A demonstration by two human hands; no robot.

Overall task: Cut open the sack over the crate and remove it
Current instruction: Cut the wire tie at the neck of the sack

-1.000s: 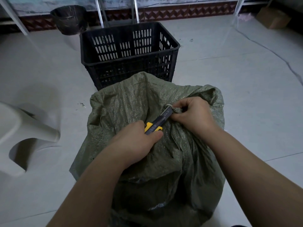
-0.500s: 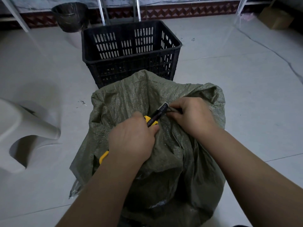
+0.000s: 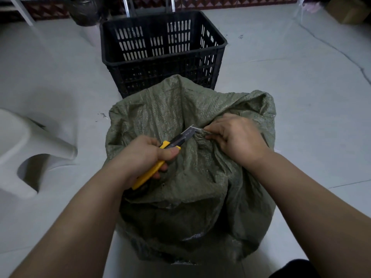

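Blade tip of utility knife [image 3: 172, 144] touching bunched sack [image 3: 200, 177] neck, pointing up-right toward right hand [image 3: 239, 139]. Left hand [image 3: 146, 157] fisted on yellow handle; right grip pinching the neck.

crate [image 3: 163, 55] behind sack [image 3: 200, 177]

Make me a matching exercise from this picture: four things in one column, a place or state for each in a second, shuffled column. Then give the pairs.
Things:
1. utility knife
2. green sack
3. black crate
4. white stool

Places or states:
A. stands open-topped on the floor behind the sack
B. at the left edge of the view
C. held in the left hand, blade out
D. bunched at the top and pinched by the right hand

Pairs: 1-C, 2-D, 3-A, 4-B
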